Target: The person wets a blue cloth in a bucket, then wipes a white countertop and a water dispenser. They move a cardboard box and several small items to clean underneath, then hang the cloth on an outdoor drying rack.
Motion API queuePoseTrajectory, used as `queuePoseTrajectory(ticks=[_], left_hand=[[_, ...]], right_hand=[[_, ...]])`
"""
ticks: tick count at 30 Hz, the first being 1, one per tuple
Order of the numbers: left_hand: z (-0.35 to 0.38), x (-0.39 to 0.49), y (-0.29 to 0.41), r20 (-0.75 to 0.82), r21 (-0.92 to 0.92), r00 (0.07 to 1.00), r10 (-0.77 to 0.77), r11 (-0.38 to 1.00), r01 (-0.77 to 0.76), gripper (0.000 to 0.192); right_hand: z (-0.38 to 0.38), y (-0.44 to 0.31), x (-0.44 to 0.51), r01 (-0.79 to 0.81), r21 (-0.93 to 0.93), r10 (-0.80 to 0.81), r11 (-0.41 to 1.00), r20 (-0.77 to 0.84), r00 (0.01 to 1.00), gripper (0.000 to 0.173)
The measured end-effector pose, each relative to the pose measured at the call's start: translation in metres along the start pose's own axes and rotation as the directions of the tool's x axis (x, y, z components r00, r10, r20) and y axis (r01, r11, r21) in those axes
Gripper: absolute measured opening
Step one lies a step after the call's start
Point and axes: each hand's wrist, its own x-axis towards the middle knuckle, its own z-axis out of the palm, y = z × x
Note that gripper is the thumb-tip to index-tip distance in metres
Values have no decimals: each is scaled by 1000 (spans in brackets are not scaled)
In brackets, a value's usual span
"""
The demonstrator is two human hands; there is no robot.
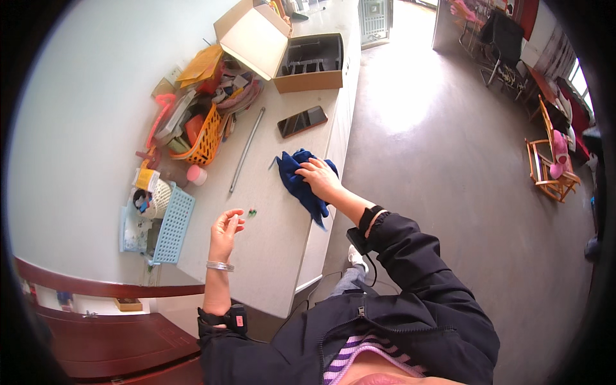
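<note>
My right hand (pixel 320 179) lies over a crumpled dark blue cloth (pixel 292 174), its fingers bent into the fabric. The cloth rests at the right edge of a pale tabletop (pixel 260 260), with one corner trailing over that edge. Raised above the table's left half is my left hand (pixel 225 230), fingers loosely curled and apart, with nothing visible in them. Just right of its fingertips sit tiny green and red items (pixel 252 211), too small to identify. A thin grey metal rod (pixel 246 151) lies lengthwise beyond them. Farther up is a black smartphone (pixel 302 121).
An open cardboard box (pixel 308 85) with black compartments stands at the far end. Along the wall are a filled orange basket (pixel 206 139), a pink-lidded jar (pixel 196 174) and a light blue basket (pixel 174 226). Grey floor extends right, with a small wooden chair (pixel 553 168) holding a pink plush toy.
</note>
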Motion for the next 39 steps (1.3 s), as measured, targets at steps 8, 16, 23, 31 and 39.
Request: queuePoseTrajectory(ticks=[8,16,23,31,39], left_hand=[[18,96,3,122,2,992,18,1000,-19,29],[52,162,52,151,217,987,54,972,-86,35],[151,279,44,341,745,910,234,524,-414,77],[191,346,20,336,888,942,-8,337,-313,96],[195,363,27,106,895,974,-201,446,-6,89]], right_hand=[[-7,48,53,310,3,-303,951,222,927,39],[-5,56,90,406,174,-441,897,322,838,40],[6,65,92,492,158,-517,856,231,824,46],[-1,89,105,613,177,-638,770,222,738,41],[-21,155,138,696,375,-786,612,197,586,41]])
